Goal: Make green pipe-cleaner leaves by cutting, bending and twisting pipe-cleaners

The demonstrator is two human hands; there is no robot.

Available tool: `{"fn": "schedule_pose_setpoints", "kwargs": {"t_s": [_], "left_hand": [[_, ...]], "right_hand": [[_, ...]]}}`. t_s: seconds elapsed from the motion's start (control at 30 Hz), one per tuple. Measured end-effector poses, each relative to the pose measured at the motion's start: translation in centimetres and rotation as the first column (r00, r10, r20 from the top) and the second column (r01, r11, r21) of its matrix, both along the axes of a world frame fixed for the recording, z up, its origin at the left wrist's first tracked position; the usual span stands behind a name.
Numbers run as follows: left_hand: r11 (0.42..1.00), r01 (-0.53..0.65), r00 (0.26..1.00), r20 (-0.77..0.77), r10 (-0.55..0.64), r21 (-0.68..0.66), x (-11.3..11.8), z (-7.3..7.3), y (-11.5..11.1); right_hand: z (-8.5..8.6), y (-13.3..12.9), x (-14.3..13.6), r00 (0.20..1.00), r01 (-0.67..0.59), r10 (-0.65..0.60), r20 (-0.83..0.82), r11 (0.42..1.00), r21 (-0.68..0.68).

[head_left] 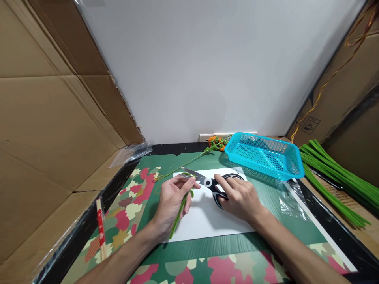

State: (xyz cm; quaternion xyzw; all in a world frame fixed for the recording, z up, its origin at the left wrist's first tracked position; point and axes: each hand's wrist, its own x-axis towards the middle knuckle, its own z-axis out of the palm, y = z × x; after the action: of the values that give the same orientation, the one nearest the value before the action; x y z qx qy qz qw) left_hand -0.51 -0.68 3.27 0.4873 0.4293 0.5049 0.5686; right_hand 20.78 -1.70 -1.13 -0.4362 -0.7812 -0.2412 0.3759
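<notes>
A person's left hand (176, 197) and right hand (241, 195) work close together above a white sheet (204, 225) on a green-topped tabletop (160, 250). The fingers of the left hand grasp a fuzzy green strip (177, 221), pinching it near its upper end while its lower length hangs down past the palm toward the near left part of the sheet. The fingers of the right hand are wrapped around the dark handles of a pair of scissors (208, 182), its blades parted and pointing left over the left hand's fingertips; a short green piece shows beside the blades, though the overlap there makes it hard to tell whether the metal touches it. Behind the hands, a long green stem (189, 161) slants up to a cluster of orange flowers (212, 140) near the foot of a white wall (192, 71), with a loop of thin yellow cord (158, 177) by the stem's lower end. A perforated blue basket (264, 174) sits just right of the flowers, and beyond it at right lies a bundle of bright green strips (337, 177). Clear plastic (291, 206) rests near the basket's front right corner. At left, chopsticks in a red and white wrapper (101, 225) lie across the patterned border, below a clear plastic bag (130, 154) beside a brown cardboard panel (44, 130).
</notes>
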Motion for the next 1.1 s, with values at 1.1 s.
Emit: {"fn": "schedule_pose_setpoints", "kwargs": {"t_s": [1.1], "left_hand": [[0.992,-0.092,0.996,0.003,0.093,-0.090,-0.7,-0.9,0.8]], "right_hand": [[0.0,-0.5,-1.4,0.996,0.076,-0.068,0.062,0.987,-0.141]]}}
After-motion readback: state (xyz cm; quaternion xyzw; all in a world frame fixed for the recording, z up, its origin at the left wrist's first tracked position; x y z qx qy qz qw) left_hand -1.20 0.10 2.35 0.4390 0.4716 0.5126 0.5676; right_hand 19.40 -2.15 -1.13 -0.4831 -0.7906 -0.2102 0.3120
